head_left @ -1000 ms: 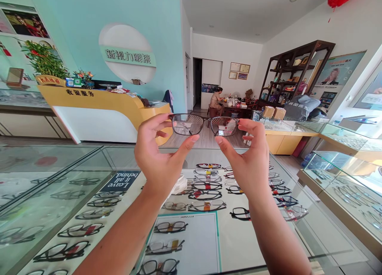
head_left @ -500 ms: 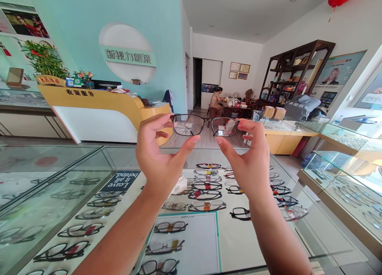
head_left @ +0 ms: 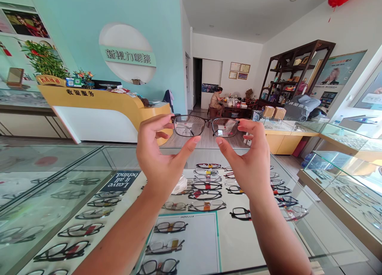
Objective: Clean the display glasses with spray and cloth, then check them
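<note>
I hold up a pair of dark-framed glasses [head_left: 205, 126] at chest height, lenses facing me. My left hand [head_left: 161, 155] pinches the left lens rim between thumb and forefinger. On the other side, my right hand [head_left: 249, 157] grips the right rim the same way. Both hands are raised above a glass display counter [head_left: 89, 167] with several rows of spectacle frames [head_left: 205, 195] lying inside it.
A yellow and white reception desk [head_left: 98, 112] stands at the back left under a teal wall sign. More glass counters [head_left: 343, 155] run along the right. A dark shelf unit [head_left: 295, 76] is at the back right, and a person sits at a table [head_left: 216, 102] far behind.
The glasses and both hands have drifted very slightly down and to the right. The grip is unchanged.
</note>
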A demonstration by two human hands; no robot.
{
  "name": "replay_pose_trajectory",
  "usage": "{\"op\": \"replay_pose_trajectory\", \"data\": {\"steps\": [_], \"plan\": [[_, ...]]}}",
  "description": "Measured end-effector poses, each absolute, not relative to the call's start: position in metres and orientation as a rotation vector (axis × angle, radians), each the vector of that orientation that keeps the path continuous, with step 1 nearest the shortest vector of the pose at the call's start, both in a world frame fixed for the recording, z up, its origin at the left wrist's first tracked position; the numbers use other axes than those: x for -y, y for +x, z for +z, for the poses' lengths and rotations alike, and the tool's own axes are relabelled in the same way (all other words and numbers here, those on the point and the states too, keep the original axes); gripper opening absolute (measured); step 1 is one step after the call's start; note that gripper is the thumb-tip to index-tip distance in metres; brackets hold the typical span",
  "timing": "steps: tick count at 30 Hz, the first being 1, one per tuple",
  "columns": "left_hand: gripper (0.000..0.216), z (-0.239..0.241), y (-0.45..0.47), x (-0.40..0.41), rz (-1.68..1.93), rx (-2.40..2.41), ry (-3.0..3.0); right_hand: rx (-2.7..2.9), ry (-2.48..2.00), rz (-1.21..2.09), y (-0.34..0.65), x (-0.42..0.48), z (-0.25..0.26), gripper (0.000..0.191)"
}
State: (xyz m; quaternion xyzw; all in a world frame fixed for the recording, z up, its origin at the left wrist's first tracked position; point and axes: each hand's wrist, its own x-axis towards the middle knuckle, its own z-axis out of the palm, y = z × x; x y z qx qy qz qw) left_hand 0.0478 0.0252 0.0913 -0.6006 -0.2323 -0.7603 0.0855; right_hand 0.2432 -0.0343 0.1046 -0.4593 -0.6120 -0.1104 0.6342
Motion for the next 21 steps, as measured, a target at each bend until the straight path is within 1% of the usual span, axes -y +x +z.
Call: {"op": "replay_pose_trajectory", "data": {"steps": [21], "plan": [[0.067, 0.0915, 0.0479, -0.0253, -2.237, 0.722, -1.791, 1.394, -1.071, -0.221, 0.2431, 0.0349, 0.1046, 0.046]]}}
